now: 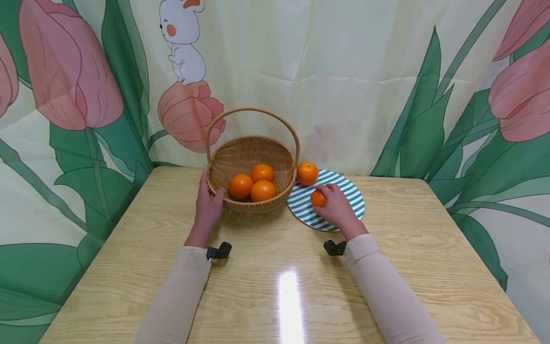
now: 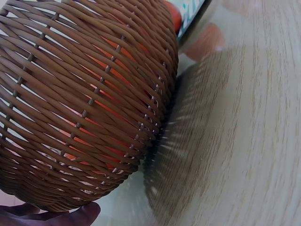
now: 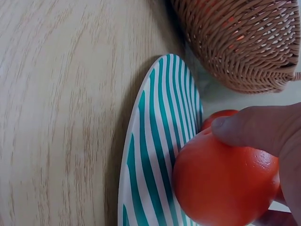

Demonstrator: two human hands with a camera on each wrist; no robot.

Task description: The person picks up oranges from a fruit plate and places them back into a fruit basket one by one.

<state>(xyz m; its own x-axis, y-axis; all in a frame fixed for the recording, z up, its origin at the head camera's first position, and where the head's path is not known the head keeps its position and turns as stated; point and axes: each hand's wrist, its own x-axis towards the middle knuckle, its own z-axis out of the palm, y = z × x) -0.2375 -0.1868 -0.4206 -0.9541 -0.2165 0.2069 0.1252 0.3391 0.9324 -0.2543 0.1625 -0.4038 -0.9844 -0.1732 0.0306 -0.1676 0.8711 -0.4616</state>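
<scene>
A wicker basket (image 1: 253, 203) with a tall arched handle stands toward the back of the table, three oranges (image 1: 264, 190) visible inside it. My left hand (image 1: 209, 203) grips the basket's left side, thumb near the rim; in the left wrist view only some fingertips show below the weave. On the right, my right hand (image 1: 337, 208) holds an orange (image 3: 225, 179) over the striped green-and-white round plate (image 1: 307, 217), thumb on top of the fruit. Another orange (image 1: 307, 173) sits at the plate's far left edge, beside the basket.
The wooden table (image 1: 258, 282) extends toward me, with a bright light reflection on it. Behind its far edge hangs a curtain (image 1: 343, 95) printed with tulips and a white rabbit. A black wrist camera mount (image 1: 219, 251) sticks out from the left wrist.
</scene>
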